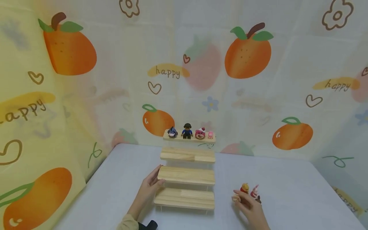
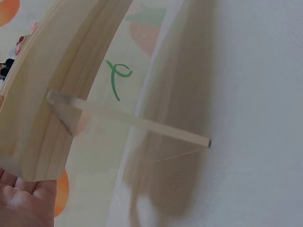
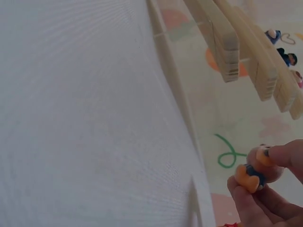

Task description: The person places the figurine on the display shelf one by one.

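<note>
A four-step wooden display shelf (image 1: 186, 175) with clear side panels stands on the white table (image 1: 287, 179). Its top step carries a blue donkey figure (image 1: 172, 132), a dark-haired figure in blue (image 1: 187, 131), a pink bear (image 1: 200, 133) and a tiny pink figure (image 1: 210, 134). My left hand (image 1: 159, 175) grips the left end of the second step from the bottom; in the left wrist view my palm (image 2: 23, 198) lies under the board (image 2: 52, 94). To the right of the shelf, my right hand (image 1: 240, 199) pinches a small orange-and-blue figure (image 3: 255, 174) between its fingers (image 3: 286, 153).
A yellow bear figure (image 1: 244, 187) and a pink figure (image 1: 254, 191) stand on the table just beyond my right hand. A cloth printed with oranges (image 1: 247, 51) hangs behind and at both sides. The lower three steps are bare.
</note>
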### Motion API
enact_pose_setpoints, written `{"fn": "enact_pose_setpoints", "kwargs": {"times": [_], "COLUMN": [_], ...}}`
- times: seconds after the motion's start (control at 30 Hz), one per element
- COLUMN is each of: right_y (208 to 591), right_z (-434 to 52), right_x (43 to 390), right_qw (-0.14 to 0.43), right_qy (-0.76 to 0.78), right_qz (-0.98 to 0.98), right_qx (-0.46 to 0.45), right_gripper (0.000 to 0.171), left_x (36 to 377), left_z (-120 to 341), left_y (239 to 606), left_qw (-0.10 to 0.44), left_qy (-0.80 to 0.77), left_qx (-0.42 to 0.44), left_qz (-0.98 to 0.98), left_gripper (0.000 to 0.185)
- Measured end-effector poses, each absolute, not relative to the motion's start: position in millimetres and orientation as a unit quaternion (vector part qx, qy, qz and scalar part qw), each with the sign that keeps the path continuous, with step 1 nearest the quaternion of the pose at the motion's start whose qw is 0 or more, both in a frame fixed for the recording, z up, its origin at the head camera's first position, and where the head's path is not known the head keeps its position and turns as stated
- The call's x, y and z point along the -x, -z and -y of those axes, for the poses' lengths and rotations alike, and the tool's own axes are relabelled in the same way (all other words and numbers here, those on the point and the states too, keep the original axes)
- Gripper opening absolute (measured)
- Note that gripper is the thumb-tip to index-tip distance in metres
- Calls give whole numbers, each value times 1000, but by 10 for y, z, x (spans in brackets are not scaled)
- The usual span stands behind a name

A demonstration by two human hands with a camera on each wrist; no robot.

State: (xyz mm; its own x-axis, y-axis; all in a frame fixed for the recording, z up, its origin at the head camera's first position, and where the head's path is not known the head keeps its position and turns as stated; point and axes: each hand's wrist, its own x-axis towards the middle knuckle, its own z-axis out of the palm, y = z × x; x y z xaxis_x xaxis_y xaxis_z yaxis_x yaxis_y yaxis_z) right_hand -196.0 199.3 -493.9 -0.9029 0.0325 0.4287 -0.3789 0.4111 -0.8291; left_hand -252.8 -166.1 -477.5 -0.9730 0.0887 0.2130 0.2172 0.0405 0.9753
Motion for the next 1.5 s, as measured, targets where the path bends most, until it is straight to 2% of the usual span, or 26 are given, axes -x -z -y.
{"fn": "enact_pose_setpoints", "kwargs": {"times": [0.1, 0.2, 0.33, 0.57, 0.97, 1.07, 1.17, 1.3, 1.4, 1.5], "right_y": [4914, 4907, 4923, 4937, 4950, 4939, 4932, 4898, 4884, 4901], "right_z": [-1981, -1975, -1968, -1932, -1997, -1991, -1995, -2017, -2019, -2019], "right_x": [1936, 1931, 1942, 1958, 1938, 1929, 1919, 1926, 1930, 1928], "right_qw": [142, 108, 89, 52, -7, 11, 55, 99, 105, 110], "right_qy": [-572, -594, -605, -601, -641, -622, -602, -605, -618, -629], "right_qz": [804, 793, 785, 796, 767, 782, 794, 786, 776, 768], "right_qx": [-71, -74, -99, -35, -44, -46, -57, -77, -64, -44], "right_gripper": [24, 22, 23, 24, 29, 24, 18, 23, 29, 27], "left_x": [2527, 2534, 2542, 2541, 2517, 2534, 2553, 2571, 2567, 2560], "left_z": [1651, 1645, 1643, 1687, 1688, 1680, 1671, 1648, 1648, 1659], "left_y": [4773, 4773, 4773, 4805, 4821, 4818, 4822, 4807, 4792, 4781], "left_qw": [43, 45, 54, 53, 46, 50, 48, 49, 46, 38], "left_qy": [685, 684, 679, 683, 697, 700, 700, 693, 692, 695], "left_qx": [101, 104, 103, 93, 98, 98, 104, 110, 106, 100], "left_qz": [720, 721, 725, 723, 709, 705, 705, 711, 713, 711], "left_gripper": [63, 64, 65, 66, 66, 65, 65, 66, 66, 66]}}
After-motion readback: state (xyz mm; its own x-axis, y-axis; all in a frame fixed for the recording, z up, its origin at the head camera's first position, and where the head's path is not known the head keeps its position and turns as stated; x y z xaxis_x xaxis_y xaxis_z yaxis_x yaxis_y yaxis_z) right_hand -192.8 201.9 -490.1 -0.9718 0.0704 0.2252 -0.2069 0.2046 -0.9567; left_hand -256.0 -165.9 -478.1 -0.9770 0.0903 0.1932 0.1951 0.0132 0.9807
